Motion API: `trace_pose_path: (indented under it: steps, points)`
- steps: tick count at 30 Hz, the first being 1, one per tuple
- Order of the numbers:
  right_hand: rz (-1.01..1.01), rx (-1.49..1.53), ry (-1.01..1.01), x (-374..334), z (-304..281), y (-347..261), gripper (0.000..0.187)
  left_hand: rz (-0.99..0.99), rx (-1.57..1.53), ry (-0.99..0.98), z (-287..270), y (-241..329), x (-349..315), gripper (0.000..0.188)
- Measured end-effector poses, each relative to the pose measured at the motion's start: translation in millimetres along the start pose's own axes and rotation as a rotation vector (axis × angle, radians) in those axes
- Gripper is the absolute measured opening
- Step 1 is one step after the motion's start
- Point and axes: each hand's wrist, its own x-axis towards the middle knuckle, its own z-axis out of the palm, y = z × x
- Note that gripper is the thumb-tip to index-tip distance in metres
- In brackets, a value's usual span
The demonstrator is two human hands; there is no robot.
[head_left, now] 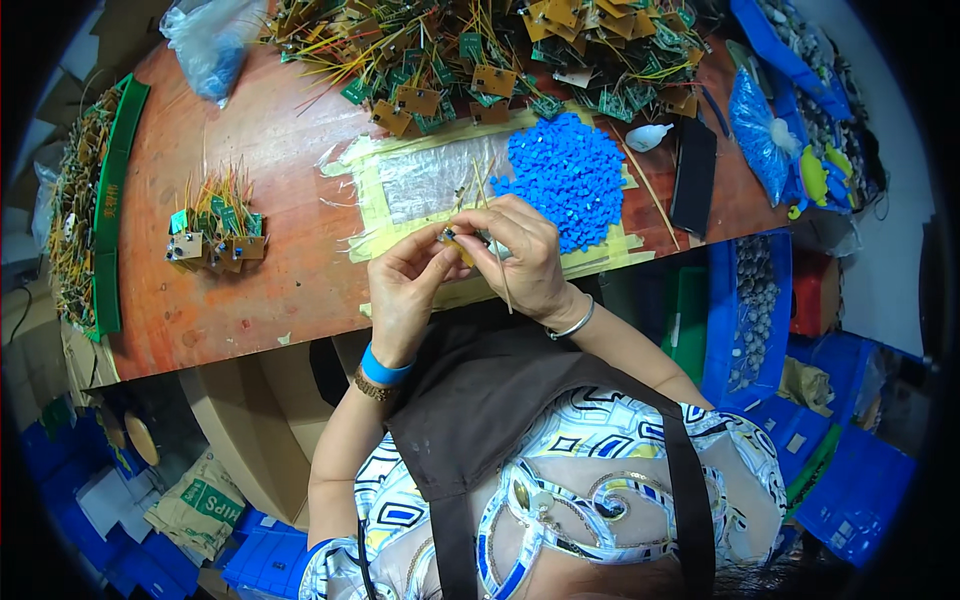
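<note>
Both hands meet over the front edge of the workbench. My left hand [408, 290], with a blue band at the wrist, pinches a small tan circuit board [461, 254] with a dark component on it. The fingers of my right hand [525, 250] close on the same board from the other side. A thin wooden stick [504, 279] also runs through my right hand, its lower end pointing toward me. Thin wires rise from the board between the hands. Just beyond my right hand lies a heap of small blue plastic pieces [568, 170]. Fingers hide much of the board.
A large pile of wired circuit boards [490, 80] covers the far side. A smaller cluster of boards [215, 245] stands left, near a green-edged tray [112, 230]. At right lie a long stick [650, 195], a black flat object [694, 175] and a bag of blue pieces [757, 135].
</note>
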Motion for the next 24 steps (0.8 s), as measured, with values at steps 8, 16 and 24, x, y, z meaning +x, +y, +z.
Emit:
trace_pose_path:
  steps: [8,16,24]
  points:
    - [-0.05,-0.028,-0.063,4.7,3.8,-9.5,0.024,-0.062,-0.091,0.089,-10.0,1.9,1.7,0.02]
    - [0.007,-0.033,0.081,28.3,-16.7,1.2,0.02,0.559,0.507,0.745,-140.5,55.6,15.9,0.021]
    - [0.009,-0.229,0.176,42.0,-30.4,27.7,0.02,0.719,1.484,1.058,-175.9,53.4,13.1,0.018]
